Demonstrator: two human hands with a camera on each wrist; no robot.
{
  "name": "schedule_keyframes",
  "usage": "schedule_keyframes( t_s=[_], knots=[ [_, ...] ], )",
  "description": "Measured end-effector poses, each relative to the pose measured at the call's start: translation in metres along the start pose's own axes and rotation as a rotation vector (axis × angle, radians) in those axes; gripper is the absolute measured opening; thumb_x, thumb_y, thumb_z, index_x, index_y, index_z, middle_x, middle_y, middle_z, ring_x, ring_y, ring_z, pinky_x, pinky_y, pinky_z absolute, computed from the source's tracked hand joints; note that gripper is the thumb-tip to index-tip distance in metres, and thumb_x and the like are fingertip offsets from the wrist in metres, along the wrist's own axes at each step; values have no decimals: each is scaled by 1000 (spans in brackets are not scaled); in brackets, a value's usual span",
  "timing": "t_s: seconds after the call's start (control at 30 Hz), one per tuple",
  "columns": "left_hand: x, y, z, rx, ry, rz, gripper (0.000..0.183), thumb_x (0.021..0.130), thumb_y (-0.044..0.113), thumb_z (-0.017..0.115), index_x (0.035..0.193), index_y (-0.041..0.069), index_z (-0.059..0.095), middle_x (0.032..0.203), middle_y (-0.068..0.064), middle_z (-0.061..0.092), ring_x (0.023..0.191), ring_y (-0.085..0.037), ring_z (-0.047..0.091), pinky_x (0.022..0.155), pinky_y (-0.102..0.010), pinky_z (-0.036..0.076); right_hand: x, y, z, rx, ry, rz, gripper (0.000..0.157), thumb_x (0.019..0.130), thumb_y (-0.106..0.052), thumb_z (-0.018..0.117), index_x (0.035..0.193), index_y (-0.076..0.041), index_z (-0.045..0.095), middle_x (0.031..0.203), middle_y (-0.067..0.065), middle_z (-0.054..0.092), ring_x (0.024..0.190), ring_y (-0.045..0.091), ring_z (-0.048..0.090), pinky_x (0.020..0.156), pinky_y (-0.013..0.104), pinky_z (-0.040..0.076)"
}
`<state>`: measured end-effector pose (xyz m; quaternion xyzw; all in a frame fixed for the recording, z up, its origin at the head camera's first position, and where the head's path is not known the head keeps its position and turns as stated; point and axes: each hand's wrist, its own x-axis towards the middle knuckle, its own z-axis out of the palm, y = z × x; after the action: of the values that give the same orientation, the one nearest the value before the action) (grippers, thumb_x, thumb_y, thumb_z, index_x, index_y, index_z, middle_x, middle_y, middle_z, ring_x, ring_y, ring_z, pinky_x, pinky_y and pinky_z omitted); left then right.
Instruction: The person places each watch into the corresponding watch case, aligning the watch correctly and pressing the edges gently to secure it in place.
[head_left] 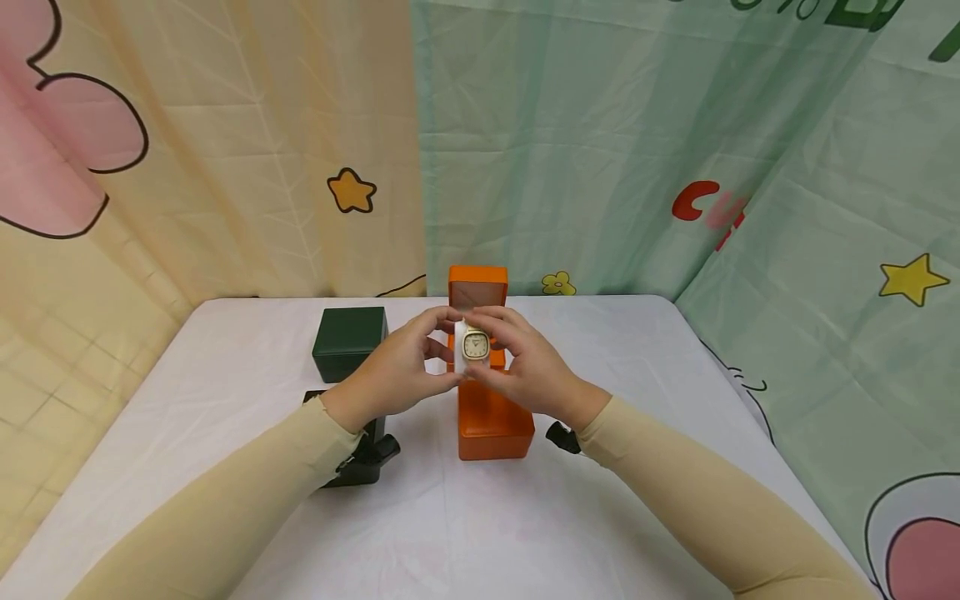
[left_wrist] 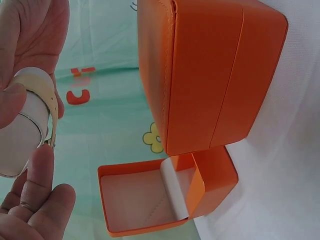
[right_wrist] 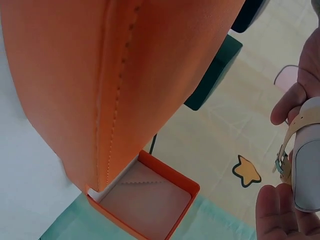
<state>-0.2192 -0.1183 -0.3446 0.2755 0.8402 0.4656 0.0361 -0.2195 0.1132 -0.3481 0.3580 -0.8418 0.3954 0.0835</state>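
A gold-cased wristwatch point(head_left: 476, 345) is wrapped round a white cushion point(left_wrist: 19, 135), its pale dial turned toward the head camera. The cream strap point(right_wrist: 306, 119) and its buckle show from behind in the right wrist view. My left hand point(head_left: 408, 362) holds the cushion from the left, thumb below and fingers above. From the right, my right hand point(head_left: 531, 360) grips it the same way, fingertips near the watch case. Both hands hold it up over an orange box point(head_left: 495, 427), which looks closed. Just behind stands another orange box, its lined lid point(head_left: 478, 287) raised.
A dark green box point(head_left: 348, 342) stands at the back left of the white-covered table point(head_left: 615, 350). A darker box point(head_left: 358, 473) is partly hidden under my left forearm. Printed curtains point(head_left: 600, 150) hang behind the table and at its sides.
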Motion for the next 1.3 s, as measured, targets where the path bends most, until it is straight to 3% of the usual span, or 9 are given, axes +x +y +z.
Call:
schedule_keyframes(
  t_s=[0.33, 0.7, 1.0, 1.3],
  knots=[
    [3, -2, -2, 6, 5, -11, 79, 88, 8, 85, 153, 14, 41, 143, -10, 57, 107, -22, 72, 88, -33, 64, 0, 11, -8, 52, -55, 65, 87, 90, -13, 84, 163, -8, 37, 157, 10, 49, 122, 27, 64, 104, 43, 58],
    [9, -3, -4, 11, 6, -47, 80, 90, 9, 84, 155, 15, 40, 146, -10, 56, 110, -23, 72, 88, -33, 64, 4, 17, -16, 35, -118, 111, 89, 90, -9, 83, 164, -7, 34, 157, 12, 49, 125, 37, 63, 107, 49, 56],
    [26, -11, -2, -2, -3, -85, 81, 91, 9, 82, 158, 16, 37, 149, -7, 53, 113, -23, 70, 82, -32, 65, 13, 27, -20, -47, -118, 121, 80, 91, -10, 83, 159, -4, 40, 149, 12, 57, 121, 30, 65, 105, 47, 57],
    [44, -19, -2, 30, -15, -123, 82, 91, 10, 82, 159, 16, 37, 149, -6, 53, 116, -24, 70, 91, -36, 64, 26, 40, -22, -86, -146, 199, 80, 91, -15, 84, 158, -6, 41, 142, 10, 61, 122, 28, 64, 107, 49, 56]
  ],
)
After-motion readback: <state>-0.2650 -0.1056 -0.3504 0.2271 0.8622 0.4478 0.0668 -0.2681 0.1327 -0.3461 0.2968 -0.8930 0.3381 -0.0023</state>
